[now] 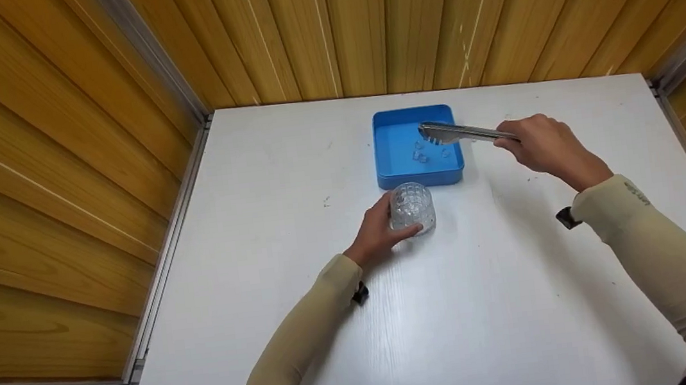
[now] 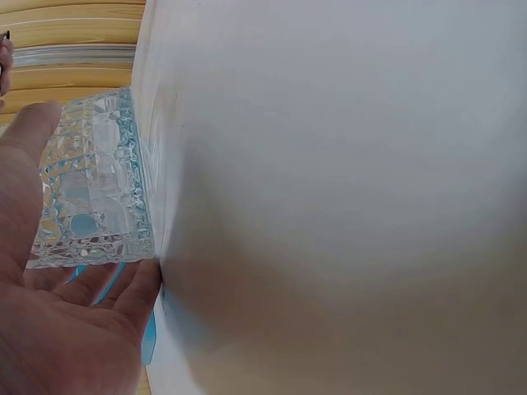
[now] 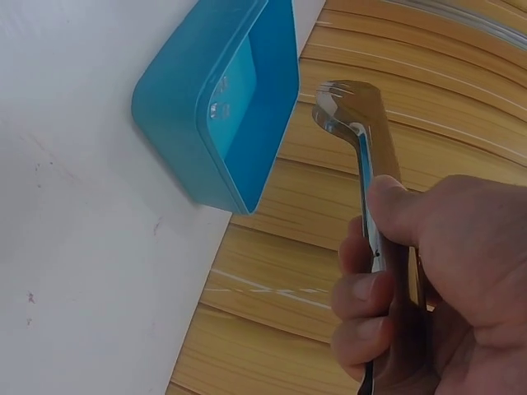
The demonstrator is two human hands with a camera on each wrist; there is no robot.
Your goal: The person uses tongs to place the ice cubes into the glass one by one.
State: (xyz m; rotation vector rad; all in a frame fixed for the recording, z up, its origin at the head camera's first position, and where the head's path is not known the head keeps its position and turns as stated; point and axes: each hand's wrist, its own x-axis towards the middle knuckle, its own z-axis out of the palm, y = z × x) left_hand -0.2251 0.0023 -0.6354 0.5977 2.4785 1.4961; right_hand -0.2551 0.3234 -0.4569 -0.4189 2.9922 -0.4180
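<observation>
My left hand (image 1: 379, 230) grips a clear cut-glass tumbler (image 1: 412, 204), thumb on its near side and fingers round the far one. In the left wrist view the tumbler (image 2: 99, 181) stands on the white table, its patterned wall showing between thumb and fingers. Metal serving tongs (image 1: 465, 131) are held in my right hand (image 1: 540, 141), their toothed tips over the blue tray. Several small clear cubes (image 1: 419, 156) lie on the tray's floor. In the right wrist view thumb and fingers wrap the handles of the tongs (image 3: 366, 156).
The blue square tray (image 1: 422, 180) sits on the white table (image 1: 269, 227) near its back edge, just beyond the tumbler. Wood-patterned walls (image 1: 357, 29) rise behind and at both sides, with metal framing (image 1: 170, 238) along the left edge.
</observation>
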